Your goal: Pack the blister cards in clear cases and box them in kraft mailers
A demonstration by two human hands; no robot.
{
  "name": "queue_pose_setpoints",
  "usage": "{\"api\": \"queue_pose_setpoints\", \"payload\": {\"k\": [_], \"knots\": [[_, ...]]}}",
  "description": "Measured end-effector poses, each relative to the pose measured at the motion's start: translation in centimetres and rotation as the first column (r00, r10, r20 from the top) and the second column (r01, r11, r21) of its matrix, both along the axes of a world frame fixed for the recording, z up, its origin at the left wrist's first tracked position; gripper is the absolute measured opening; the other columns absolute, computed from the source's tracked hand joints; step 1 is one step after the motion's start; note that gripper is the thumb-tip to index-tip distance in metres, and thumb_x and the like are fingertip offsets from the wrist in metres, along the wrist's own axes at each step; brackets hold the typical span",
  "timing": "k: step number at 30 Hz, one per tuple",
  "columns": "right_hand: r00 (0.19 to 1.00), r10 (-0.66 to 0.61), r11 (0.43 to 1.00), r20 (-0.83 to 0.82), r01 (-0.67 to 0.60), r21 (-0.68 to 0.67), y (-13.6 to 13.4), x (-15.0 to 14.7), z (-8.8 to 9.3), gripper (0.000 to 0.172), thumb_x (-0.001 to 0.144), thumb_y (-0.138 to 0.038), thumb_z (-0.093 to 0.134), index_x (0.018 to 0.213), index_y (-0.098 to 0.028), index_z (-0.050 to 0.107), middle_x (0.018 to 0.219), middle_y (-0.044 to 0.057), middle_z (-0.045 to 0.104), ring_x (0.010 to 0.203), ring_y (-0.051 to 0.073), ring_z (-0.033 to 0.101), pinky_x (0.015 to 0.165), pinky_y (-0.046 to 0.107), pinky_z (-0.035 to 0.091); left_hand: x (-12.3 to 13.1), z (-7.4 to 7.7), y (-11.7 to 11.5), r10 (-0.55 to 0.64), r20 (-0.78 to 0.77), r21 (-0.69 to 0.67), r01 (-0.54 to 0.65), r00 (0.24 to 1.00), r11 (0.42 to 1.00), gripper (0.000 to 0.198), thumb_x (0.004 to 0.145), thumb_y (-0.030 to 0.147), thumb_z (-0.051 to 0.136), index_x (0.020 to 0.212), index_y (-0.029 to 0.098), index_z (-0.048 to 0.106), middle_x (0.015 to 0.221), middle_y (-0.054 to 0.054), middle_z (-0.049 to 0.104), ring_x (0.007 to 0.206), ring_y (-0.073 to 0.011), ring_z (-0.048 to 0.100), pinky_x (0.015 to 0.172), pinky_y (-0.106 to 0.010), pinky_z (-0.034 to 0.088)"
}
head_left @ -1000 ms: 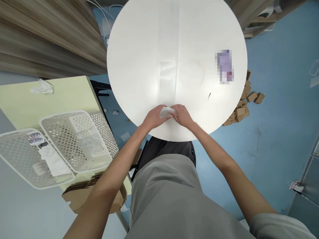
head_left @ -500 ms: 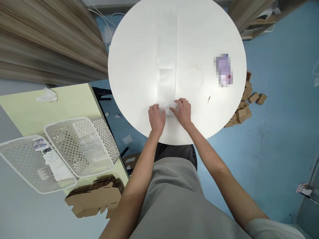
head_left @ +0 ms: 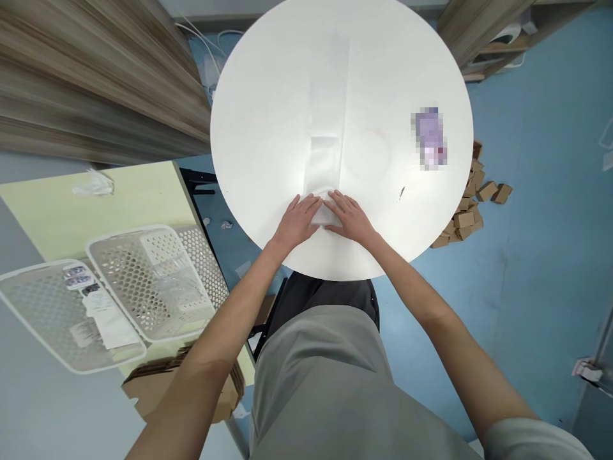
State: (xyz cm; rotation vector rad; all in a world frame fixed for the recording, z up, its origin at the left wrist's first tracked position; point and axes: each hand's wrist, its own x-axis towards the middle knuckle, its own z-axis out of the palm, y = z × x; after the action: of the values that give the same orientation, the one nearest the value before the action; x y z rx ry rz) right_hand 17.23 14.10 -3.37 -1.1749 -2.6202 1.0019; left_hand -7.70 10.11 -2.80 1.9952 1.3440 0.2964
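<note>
A long strip of translucent white sheet point(head_left: 327, 96) runs down the middle of the round white table point(head_left: 258, 128). Its near end, a whiter folded-looking section, lies under my hands. My left hand point(head_left: 299, 220) rests on the left side of that end, fingers stretched out and palm down. From the right, my right hand point(head_left: 350, 218) presses on the same end with its fingers spread. The two hands almost meet at the fingertips. What lies beneath the palms is hidden.
A blurred purple item point(head_left: 430, 135) lies on the table's right side. To the left, two white plastic baskets point(head_left: 153, 281) stand on a yellow-green table point(head_left: 143, 191), with flattened cardboard boxes point(head_left: 163, 390) beside them. Small brown boxes point(head_left: 463, 218) are heaped on the floor at right.
Both hands have gone from gripping the strip's near end with curled fingers to lying flat on it. The left elbow has swung outward. The strip has shifted slightly right.
</note>
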Motion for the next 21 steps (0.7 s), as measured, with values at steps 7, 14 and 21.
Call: {"api": "queue_pose_setpoints", "payload": {"k": [7, 14, 21], "knots": [[1.0, -0.015, 1.0, -0.023, 0.016, 0.01, -0.5, -0.3, -0.1, 0.07, 0.11, -0.054, 0.062, 0.17, -0.02, 0.047, 0.179, 0.021, 0.042, 0.171, 0.039, 0.035, 0.134, 0.066, 0.039, -0.2, 0.6, 0.8, -0.021, -0.015, -0.036, 0.02, 1.0, 0.999, 0.077, 0.095, 0.031, 0.069, 0.169, 0.019, 0.051, 0.177, -0.016, 0.047, 0.165, -0.0387, 0.044, 0.137, -0.062, 0.032], [0.998, -0.07, 0.997, -0.002, 0.07, 0.011, 0.5, -0.3, 1.4, 0.06, 0.115, -0.057, 0.052, 0.16, -0.018, 0.059, 0.173, 0.021, 0.051, 0.16, 0.039, 0.051, 0.128, 0.061, 0.046, -0.6, 2.7, 2.0, 0.086, 0.007, -0.156, -0.084, 0.996, 0.984, 0.06, 0.103, 0.046, 0.064, 0.158, 0.024, 0.06, 0.168, -0.014, 0.057, 0.152, -0.0376, 0.058, 0.126, -0.057, 0.046], [0.967, -0.252, 0.96, 0.038, 0.255, -0.119, 3.8, -1.9, 1.7, 0.056, 0.117, -0.062, 0.041, 0.133, -0.02, 0.075, 0.142, 0.017, 0.07, 0.128, 0.033, 0.068, 0.108, 0.047, 0.06, 0.0, 2.2, 4.9, 0.354, 0.038, -0.295, -0.328, 0.934, 0.897, 0.034, 0.11, 0.047, 0.057, 0.123, 0.02, 0.072, 0.137, -0.014, 0.068, 0.116, -0.0283, 0.07, 0.099, -0.041, 0.059]]}}
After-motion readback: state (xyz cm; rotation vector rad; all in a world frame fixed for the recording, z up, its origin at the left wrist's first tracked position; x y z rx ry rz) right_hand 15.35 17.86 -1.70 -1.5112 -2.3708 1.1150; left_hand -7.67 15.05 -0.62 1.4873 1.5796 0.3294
